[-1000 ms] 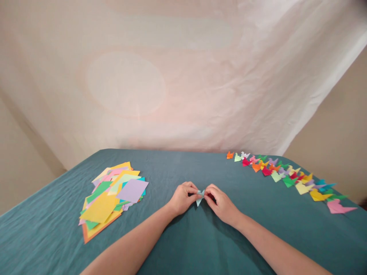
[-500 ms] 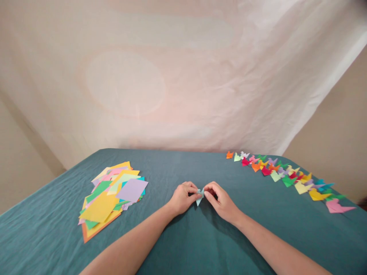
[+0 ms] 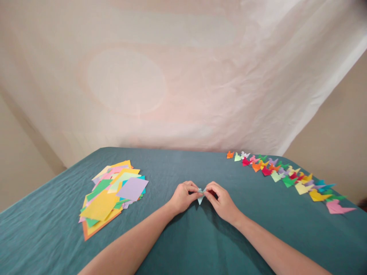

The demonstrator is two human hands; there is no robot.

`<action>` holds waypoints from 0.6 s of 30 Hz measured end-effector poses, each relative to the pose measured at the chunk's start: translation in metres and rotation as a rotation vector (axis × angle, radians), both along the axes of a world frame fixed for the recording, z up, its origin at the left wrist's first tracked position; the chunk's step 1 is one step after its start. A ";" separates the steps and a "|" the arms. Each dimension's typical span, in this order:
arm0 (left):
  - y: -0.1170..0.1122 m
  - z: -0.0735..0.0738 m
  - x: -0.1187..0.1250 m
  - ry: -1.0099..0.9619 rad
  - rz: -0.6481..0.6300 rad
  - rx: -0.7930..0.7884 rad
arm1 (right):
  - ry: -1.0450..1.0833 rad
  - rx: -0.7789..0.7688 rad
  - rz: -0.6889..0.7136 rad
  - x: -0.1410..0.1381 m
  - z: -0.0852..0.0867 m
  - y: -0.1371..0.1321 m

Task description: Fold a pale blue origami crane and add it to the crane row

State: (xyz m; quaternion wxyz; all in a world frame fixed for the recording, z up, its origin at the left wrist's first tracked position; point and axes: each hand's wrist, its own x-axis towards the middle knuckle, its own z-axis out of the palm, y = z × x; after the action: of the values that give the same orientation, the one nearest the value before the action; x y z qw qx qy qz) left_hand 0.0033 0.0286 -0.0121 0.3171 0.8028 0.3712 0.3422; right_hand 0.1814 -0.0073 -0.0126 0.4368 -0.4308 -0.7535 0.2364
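Note:
A small pale blue folded paper piece (image 3: 200, 199) is held between my two hands, just above the table, its pointed end facing down toward me. My left hand (image 3: 185, 196) pinches its left side between thumb and fingers. From the other side, my right hand (image 3: 218, 199) pinches the upper right part with thumb and forefinger. The fingertips hide much of the piece, so its full shape does not show.
On the left lies a loose pile of coloured paper squares (image 3: 100, 206), a lilac one (image 3: 133, 189) on top. Several folded paper cranes (image 3: 289, 181) stand in slanting rows along the right side, a pink one (image 3: 337, 207) nearest. A dark teal cloth (image 3: 177, 244) covers the table, with a pale sheet (image 3: 183, 88) hanging behind.
My right fingers have closed in on the right side of the pale blue paper, and the gap between my hands is narrower. My left hand keeps its pinch.

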 end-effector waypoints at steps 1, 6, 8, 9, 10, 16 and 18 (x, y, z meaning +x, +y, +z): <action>0.000 0.000 0.000 -0.005 -0.001 -0.008 | 0.009 -0.009 -0.001 0.000 0.000 0.000; 0.001 0.000 -0.001 -0.029 -0.014 -0.030 | 0.046 -0.059 0.008 0.001 -0.001 0.001; 0.002 -0.001 -0.001 -0.039 -0.016 -0.042 | 0.061 -0.074 0.010 0.002 -0.001 0.002; 0.002 -0.001 -0.001 -0.042 -0.015 -0.048 | 0.067 -0.080 0.011 0.002 -0.001 0.002; 0.002 -0.001 -0.001 -0.044 -0.013 -0.054 | 0.072 -0.085 0.012 0.001 -0.001 0.003; 0.001 0.001 -0.002 -0.026 -0.009 -0.059 | 0.082 -0.106 0.027 0.001 -0.001 0.003; 0.001 0.002 -0.002 -0.014 -0.007 -0.056 | 0.081 -0.108 0.028 0.001 -0.001 0.003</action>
State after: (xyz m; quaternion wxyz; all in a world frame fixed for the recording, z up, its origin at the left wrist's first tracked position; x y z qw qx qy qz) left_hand 0.0014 0.0295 -0.0096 0.3435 0.7925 0.3754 0.3361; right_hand 0.1823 -0.0047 -0.0137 0.4399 -0.4332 -0.7272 0.3000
